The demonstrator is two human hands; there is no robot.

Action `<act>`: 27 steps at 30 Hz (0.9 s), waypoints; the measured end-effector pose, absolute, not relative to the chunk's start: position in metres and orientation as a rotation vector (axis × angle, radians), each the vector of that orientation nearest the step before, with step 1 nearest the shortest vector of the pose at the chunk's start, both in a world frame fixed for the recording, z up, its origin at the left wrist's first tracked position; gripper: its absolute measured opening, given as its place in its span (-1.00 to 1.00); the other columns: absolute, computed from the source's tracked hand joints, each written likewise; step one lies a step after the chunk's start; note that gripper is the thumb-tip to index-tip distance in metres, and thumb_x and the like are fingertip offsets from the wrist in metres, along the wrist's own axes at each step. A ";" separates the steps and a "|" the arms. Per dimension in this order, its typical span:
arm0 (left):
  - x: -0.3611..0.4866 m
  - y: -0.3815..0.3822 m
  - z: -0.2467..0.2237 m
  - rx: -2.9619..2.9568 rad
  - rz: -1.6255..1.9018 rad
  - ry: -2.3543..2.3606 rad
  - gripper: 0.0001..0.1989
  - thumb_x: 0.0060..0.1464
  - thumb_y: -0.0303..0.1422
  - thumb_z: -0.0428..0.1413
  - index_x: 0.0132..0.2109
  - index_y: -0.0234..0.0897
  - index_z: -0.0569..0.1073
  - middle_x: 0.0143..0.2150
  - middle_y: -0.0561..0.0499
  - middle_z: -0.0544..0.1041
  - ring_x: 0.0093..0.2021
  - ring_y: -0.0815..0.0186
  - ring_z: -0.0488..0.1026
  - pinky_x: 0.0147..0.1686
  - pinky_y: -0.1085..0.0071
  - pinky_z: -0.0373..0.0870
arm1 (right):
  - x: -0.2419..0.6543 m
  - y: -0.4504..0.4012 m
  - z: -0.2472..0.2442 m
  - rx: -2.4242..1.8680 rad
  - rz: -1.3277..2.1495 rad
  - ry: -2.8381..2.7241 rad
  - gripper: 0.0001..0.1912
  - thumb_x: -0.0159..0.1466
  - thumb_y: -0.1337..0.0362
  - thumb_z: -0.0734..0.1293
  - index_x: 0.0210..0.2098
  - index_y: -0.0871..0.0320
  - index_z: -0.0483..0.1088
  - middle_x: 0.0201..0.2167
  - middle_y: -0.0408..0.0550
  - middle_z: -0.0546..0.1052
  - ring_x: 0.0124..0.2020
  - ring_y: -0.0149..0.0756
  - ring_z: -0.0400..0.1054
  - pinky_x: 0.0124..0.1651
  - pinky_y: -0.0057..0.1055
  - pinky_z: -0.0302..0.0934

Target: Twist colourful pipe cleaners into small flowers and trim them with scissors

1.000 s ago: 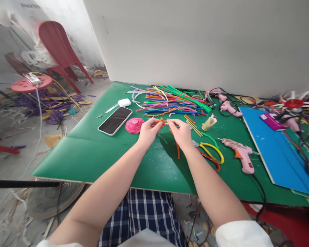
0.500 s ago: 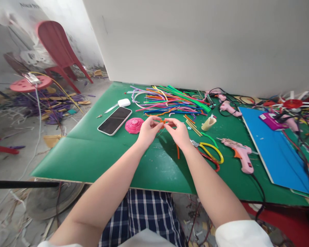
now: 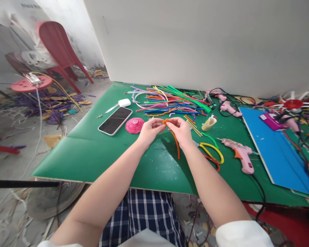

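Between the fingertips of both hands is a small curled orange pipe cleaner (image 3: 165, 121), held just above the table. My left hand (image 3: 151, 129) pinches it from the left, and my right hand (image 3: 179, 129) pinches it from the right. A straight orange stem (image 3: 175, 144) slants down beneath my right hand; I cannot tell whether it joins the curled piece. Left of my left hand lies a pink, ridged round piece (image 3: 134, 125). Just right of my right wrist are scissors with yellow and red handles (image 3: 213, 151), their blades partly hidden by the wrist.
Behind the hands is a pile of coloured pipe cleaners (image 3: 170, 101). A phone (image 3: 115, 120) and a white case (image 3: 124, 102) lie left on the green table (image 3: 92, 157). To the right are a pink glue gun (image 3: 240, 152) with a cord, a beige tube (image 3: 209, 123) and a blue board (image 3: 275, 151).
Both hands have shifted slightly, and the curled orange piece shows more clearly between them. More of the straight orange stem is visible under my right hand.
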State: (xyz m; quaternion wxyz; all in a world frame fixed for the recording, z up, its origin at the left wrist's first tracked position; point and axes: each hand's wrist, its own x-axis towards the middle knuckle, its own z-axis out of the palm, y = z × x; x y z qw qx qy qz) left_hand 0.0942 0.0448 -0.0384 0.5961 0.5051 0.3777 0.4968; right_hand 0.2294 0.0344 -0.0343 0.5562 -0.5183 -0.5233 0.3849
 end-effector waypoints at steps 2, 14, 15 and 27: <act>0.094 0.045 -0.038 1.173 1.176 0.901 -0.72 -0.21 -0.30 0.24 -0.30 -0.34 0.46 -0.40 0.00 0.53 -0.36 0.33 0.47 -0.24 0.34 0.39 | 0.229 0.034 -0.035 -1.240 0.933 -1.232 -0.76 0.02 0.17 0.36 -0.35 0.17 0.38 -0.40 -0.09 0.52 -0.38 -0.33 0.40 -0.32 -0.36 0.34; 0.094 0.045 -0.040 1.263 1.088 0.981 -0.74 -0.17 -0.23 0.21 -0.36 -0.34 0.49 -0.45 0.01 0.50 -0.42 0.35 0.43 -0.30 0.35 0.38 | 0.231 0.036 -0.042 -1.275 0.981 -1.286 -0.72 0.08 0.10 0.30 -0.33 0.18 0.41 -0.39 -0.06 0.53 -0.36 -0.31 0.41 -0.33 -0.37 0.34; 0.094 0.045 -0.041 1.279 1.085 0.982 -0.74 -0.16 -0.23 0.20 -0.36 -0.35 0.48 -0.46 0.02 0.50 -0.42 0.35 0.42 -0.31 0.36 0.38 | 0.230 0.036 -0.042 -1.270 0.979 -1.293 -0.72 0.08 0.10 0.30 -0.33 0.19 0.41 -0.39 -0.06 0.52 -0.37 -0.31 0.41 -0.33 -0.37 0.34; 0.092 0.044 -0.045 1.707 1.140 1.182 -0.85 -0.08 -0.28 0.11 -0.38 -0.26 0.48 -0.42 0.02 0.52 -0.39 0.30 0.41 -0.34 0.40 0.29 | 0.230 0.033 -0.038 -1.436 0.655 -1.621 -0.79 0.16 0.18 0.19 -0.35 0.17 0.37 -0.42 -0.07 0.49 -0.41 -0.31 0.34 -0.30 -0.36 0.22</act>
